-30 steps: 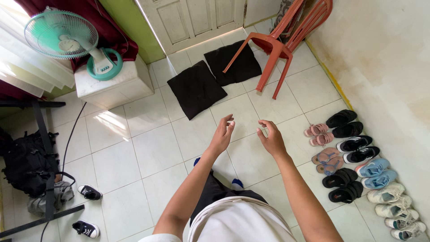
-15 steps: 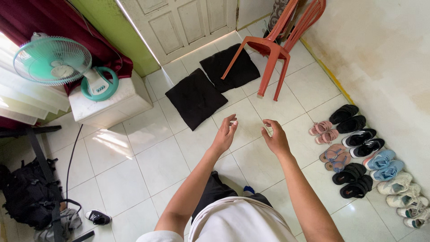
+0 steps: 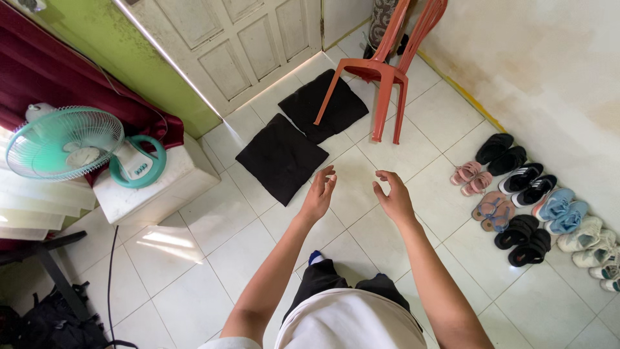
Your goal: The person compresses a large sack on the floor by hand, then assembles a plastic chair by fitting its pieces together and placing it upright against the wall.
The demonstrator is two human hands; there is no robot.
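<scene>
Reaching out over the white tiled floor [image 3: 213, 220], both hands hang empty with fingers loosely spread.

Left hand [image 3: 320, 194] and right hand [image 3: 392, 197] sit near the middle of the frame, palms turned toward each other, touching nothing. Nearest them is a flat black cushion [image 3: 281, 157], square and dark, lying on the tiles just up and left of the left hand; a second black cushion [image 3: 323, 103] lies beyond it, under the front legs of a red plastic chair [image 3: 381, 68].

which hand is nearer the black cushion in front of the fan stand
Left. The left hand hovers just right of the black cushion; the right hand is farther right, toward the shoes.
</scene>
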